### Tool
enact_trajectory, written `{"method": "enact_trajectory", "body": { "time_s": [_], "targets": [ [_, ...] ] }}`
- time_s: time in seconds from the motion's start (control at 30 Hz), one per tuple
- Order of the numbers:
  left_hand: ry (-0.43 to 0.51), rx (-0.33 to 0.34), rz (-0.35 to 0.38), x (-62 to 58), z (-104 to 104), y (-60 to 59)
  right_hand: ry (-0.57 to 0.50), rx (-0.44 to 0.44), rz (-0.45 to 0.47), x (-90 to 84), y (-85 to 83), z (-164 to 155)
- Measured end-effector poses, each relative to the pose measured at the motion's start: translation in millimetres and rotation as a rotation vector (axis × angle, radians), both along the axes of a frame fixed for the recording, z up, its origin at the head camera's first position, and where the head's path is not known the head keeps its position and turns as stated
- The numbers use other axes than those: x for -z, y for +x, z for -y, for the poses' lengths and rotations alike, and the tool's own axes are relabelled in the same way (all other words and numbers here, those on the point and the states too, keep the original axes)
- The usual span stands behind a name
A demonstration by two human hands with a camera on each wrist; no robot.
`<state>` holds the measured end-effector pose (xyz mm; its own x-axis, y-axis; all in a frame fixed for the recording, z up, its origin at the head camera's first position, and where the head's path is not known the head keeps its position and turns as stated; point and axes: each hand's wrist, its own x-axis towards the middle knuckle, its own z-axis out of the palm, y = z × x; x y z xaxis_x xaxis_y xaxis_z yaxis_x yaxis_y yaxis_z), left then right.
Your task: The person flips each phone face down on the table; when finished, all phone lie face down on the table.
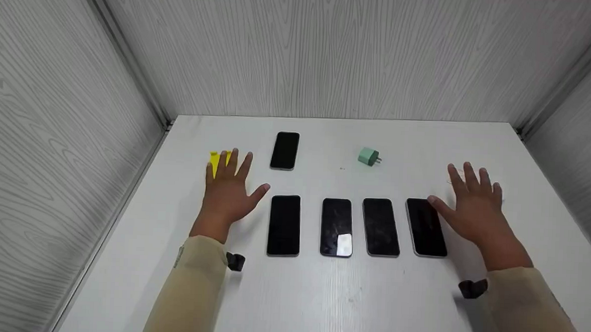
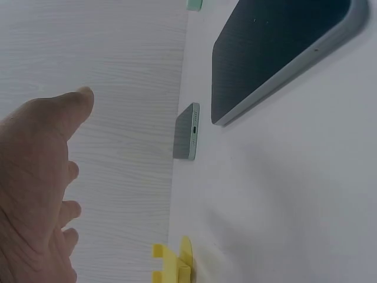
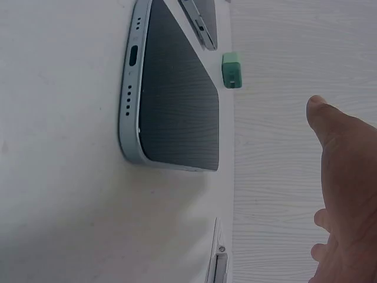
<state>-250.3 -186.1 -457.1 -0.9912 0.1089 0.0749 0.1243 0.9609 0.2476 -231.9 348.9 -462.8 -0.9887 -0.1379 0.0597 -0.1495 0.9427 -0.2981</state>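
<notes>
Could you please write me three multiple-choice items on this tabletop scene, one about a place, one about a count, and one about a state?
1. Where does the green charger lie?
A. Behind the row of phones, toward the back wall
B. Under the left hand
C. At the table's near edge

2. How many phones lie on the table?
A. Three
B. Five
C. Seven

3. How is the right hand?
A. Curled into a fist
B. Pinching the charger
C. Spread flat, fingers straight

Answers:
1. A, the charger sits farther back than the four-phone row, right of the lone phone.
2. B, four in the row plus the lone one behind.
3. C, its fingers are splayed and grip nothing, beside the rightmost phone; the left hand lies likewise, over a yellow item.
</notes>
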Motion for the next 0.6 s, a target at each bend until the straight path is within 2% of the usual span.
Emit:
{"method": "enact_trajectory", "body": {
  "time_s": [0.23,0.4,0.6],
  "targets": [
    [0.052,-0.009,0.025,3.1,-0.4,8.6,-0.077,-0.042,0.031,2.7,-5.7,26.7],
    [0.135,-0.006,0.086,8.7,-4.7,18.4,-0.106,-0.077,0.061,5.3,-9.0,62.6],
    [0.242,0.031,0.174,19.1,-15.2,32.8,-0.119,-0.135,0.091,7.5,-13.0,113.6]
  ]
}}
